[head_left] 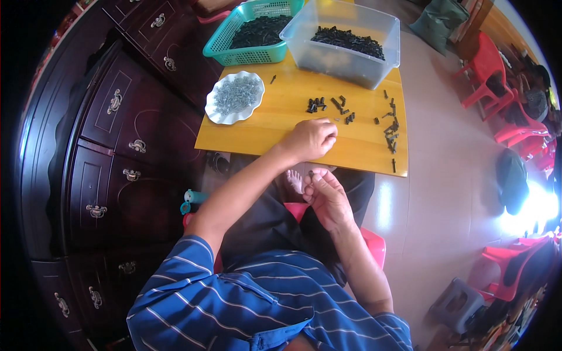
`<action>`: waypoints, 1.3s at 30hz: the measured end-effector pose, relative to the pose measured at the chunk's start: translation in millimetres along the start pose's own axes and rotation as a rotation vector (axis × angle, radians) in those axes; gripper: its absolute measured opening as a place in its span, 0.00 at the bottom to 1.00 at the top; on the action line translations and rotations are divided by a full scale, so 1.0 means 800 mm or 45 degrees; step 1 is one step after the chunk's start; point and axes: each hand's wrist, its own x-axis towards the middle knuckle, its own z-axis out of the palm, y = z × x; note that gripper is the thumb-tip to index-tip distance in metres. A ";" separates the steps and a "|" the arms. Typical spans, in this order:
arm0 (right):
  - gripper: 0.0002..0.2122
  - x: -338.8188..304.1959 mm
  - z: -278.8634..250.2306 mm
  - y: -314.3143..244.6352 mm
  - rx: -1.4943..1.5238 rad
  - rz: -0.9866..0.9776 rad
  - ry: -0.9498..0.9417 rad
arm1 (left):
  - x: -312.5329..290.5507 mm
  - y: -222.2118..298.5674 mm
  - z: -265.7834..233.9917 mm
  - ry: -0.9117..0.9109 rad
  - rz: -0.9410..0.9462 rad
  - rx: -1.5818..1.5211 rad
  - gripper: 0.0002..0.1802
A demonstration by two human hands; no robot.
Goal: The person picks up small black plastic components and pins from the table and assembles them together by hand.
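My left hand point(310, 140) lies on the near part of the yellow table, its fingers curled in; whatever they may hold is hidden. Just off the table's front edge, my right hand point(329, 199) pinches a small black part point(311, 174) between thumb and forefinger. Beyond my left hand sit a cluster of short black pieces point(317, 105) and a few more black pieces point(339, 105). Along the table's right side runs a loose line of black parts point(391, 133). A white scalloped plate point(258, 100) heaped with small clear pieces point(235, 95) stands at the left.
At the table's point(263, 137) far end are a green basket point(252, 57) and a clear plastic bin point(345, 69), both holding many black parts. Dark wooden drawers point(117, 128) line the left. Red plastic chairs point(489, 73) and a grey stool point(458, 304) stand to the right.
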 end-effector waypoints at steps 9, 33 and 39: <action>0.06 0.000 0.000 0.000 0.002 0.010 -0.003 | -0.076 0.018 -0.049 0.112 -0.753 -1.138 0.07; 0.03 -0.001 0.006 0.012 -0.244 -0.184 0.085 | -0.117 0.078 -0.090 0.144 -0.437 -0.815 0.03; 0.03 0.000 0.000 0.021 -0.556 -0.391 0.145 | -0.115 0.085 -0.093 0.120 -0.329 -0.573 0.02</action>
